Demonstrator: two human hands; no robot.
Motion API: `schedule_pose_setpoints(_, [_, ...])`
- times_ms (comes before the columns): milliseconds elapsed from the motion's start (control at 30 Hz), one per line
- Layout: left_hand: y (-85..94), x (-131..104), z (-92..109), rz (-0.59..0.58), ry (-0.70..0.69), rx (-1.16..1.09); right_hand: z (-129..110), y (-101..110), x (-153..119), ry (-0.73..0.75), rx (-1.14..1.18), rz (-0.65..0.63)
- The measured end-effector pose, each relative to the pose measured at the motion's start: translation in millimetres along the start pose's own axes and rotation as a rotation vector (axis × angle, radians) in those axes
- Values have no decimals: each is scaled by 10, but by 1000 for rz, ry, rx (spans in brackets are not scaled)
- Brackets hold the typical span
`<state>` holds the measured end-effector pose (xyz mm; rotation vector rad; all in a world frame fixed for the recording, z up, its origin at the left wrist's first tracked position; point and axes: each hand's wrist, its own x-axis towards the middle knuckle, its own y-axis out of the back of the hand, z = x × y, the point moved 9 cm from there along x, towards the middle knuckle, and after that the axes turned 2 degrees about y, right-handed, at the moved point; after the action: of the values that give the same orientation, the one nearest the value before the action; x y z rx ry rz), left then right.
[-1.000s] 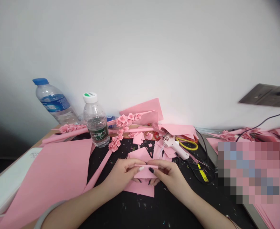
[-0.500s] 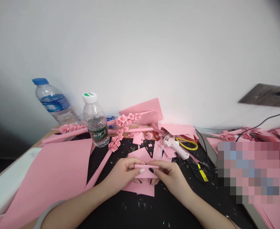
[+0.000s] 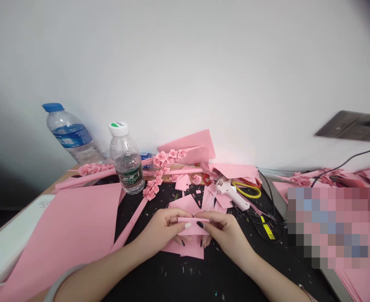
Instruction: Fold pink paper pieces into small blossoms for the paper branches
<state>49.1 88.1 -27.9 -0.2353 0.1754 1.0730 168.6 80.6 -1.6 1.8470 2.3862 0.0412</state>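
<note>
Between both hands is a small pink paper piece (image 3: 192, 227) with a rolled or folded upper edge. My left hand (image 3: 169, 226) pinches its left side, thumb on the front. On the right side, my right hand (image 3: 219, 228) pinches it the same way, the thumb's dark nail on the paper. The lower fingers of both hands curl beneath it. More pink paper (image 3: 191, 248) lies on the black mat (image 3: 172, 277) under the hands. Just beyond them are pink sheets (image 3: 186, 204) and a white glue gun (image 3: 233, 195).
A green-labelled bottle (image 3: 127, 167) stands upright; a blue-capped bottle (image 3: 73, 136) leans at the wall. Paper flowers (image 3: 151, 188) on a stem, large pink sheet (image 3: 77, 222) and white device (image 3: 17, 239) lie left. Yellow-handled scissors (image 3: 250, 191) and cables (image 3: 269, 205) lie right.
The lower fingers of both hands have shifted slightly beneath the paper piece. The grip on it and its position look the same.
</note>
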Motion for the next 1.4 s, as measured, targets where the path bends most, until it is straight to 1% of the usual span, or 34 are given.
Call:
schedule_pose_setpoints(300, [-17,5,-3,-29,-20,-21,28,-3,2,-1,23,-13])
schedule_pose_setpoints(1200, [-13,5,16,-17,-9,1,22,2,-3,-22,15,-4])
schedule_pose_setpoints(1400, [-12,3,8,-14,-13,0,27,-4,5,-6,12,-15])
